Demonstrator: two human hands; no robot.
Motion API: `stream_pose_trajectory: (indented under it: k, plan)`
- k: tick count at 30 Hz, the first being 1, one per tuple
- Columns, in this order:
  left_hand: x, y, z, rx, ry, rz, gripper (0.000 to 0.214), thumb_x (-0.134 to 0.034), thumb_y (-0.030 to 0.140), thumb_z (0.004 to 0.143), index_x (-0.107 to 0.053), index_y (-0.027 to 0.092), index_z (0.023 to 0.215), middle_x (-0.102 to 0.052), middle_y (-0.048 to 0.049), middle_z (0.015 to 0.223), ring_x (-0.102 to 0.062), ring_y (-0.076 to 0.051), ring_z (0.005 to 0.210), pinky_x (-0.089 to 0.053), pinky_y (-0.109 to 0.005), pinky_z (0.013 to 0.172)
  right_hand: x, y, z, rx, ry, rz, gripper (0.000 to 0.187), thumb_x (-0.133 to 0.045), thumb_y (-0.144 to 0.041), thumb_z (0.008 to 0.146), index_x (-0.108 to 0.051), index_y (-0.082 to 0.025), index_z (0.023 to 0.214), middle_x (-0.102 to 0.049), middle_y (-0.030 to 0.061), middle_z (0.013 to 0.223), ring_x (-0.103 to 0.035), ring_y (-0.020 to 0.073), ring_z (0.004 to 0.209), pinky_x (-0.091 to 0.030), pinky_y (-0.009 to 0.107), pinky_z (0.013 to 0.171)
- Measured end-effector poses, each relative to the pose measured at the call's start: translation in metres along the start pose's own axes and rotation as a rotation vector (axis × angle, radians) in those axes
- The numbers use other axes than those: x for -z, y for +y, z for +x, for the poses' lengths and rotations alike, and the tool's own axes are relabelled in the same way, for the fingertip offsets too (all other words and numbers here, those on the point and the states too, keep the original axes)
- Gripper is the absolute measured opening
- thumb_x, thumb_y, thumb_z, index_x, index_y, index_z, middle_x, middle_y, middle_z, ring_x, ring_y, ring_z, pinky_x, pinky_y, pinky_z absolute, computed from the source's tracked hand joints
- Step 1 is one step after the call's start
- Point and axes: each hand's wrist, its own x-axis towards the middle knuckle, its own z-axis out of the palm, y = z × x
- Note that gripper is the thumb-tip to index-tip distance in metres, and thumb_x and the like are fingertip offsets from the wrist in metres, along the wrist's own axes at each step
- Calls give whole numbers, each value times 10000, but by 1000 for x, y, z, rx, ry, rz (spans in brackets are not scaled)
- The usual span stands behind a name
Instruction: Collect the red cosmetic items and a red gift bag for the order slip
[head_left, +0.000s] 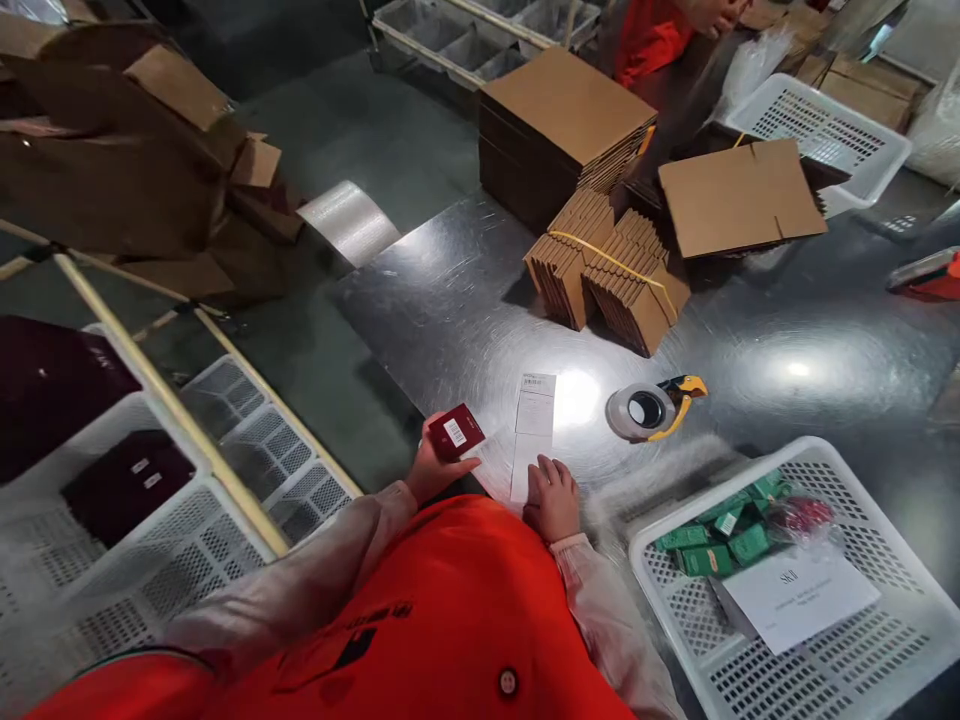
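Where the right hand (553,497) rests, steel table (442,320), cartons (568,125), plastic crates (853,110)

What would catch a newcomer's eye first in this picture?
Most striking is the small dark red box held in the left hand at bottom centre, beside the white paper slip under the right hand. Beyond them, flattened cardboard stacks sit on the steel table. At lower right, a white plastic crate holds green boxes.

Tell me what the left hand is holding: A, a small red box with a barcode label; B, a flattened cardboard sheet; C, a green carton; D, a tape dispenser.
A. The left hand grips the small red box, its white barcode label facing up.
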Motion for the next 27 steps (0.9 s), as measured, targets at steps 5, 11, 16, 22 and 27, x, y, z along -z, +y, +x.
stream_pose_trajectory:
  k: [5, 11, 16, 22, 27]
  plan:
    - [26, 7, -7, -182, -106, -60, 883, -776, 520, 674, -362, 226, 1397, -453, -164, 1484, -491, -342, 1348, -484, -455, 1059, -1, 1, 0, -2, 3, 7, 699, -667, -131, 685, -533, -248, 1361, -424, 64, 1562, -325, 320, 1414, -334, 502, 1114]
    - [39, 22, 1, -285, 205, 116, 499, -594, 539, 844, -592, 172, 1183, -636, -134, 1234, -607, -285, 1177, -486, -432, 1042, 5, -2, -1, 1, -9, 14, 696, -678, -116, 685, -534, -249, 1353, -425, 60, 1563, -319, 325, 1422, -336, 512, 1116]
    - [44, 36, 27, -361, 415, 295, 390, -549, 514, 876, -695, 159, 946, -702, -109, 1001, -652, -239, 984, -504, -416, 973, 6, -2, -1, 2, -6, 14, 694, -692, -117, 685, -534, -256, 1346, -421, 58, 1566, -322, 327, 1419, -338, 527, 1114]
    - [55, 46, 48, -328, 481, 280, 394, -577, 475, 842, -731, 131, 960, -740, -121, 1015, -673, -241, 998, -512, -415, 983, 5, 0, -1, 6, -9, 10, 702, -715, -129, 690, -528, -258, 1354, -414, 56, 1570, -316, 324, 1424, -335, 521, 1117]
    - [87, 41, 63, -158, 679, 244, 340, -570, 380, 828, -728, 121, 982, -758, -91, 973, -688, -206, 971, -538, -349, 944, 5, 0, -1, -2, -29, -8, 717, -735, -133, 697, -520, -269, 1366, -400, 41, 1581, -312, 327, 1432, -331, 515, 1129]
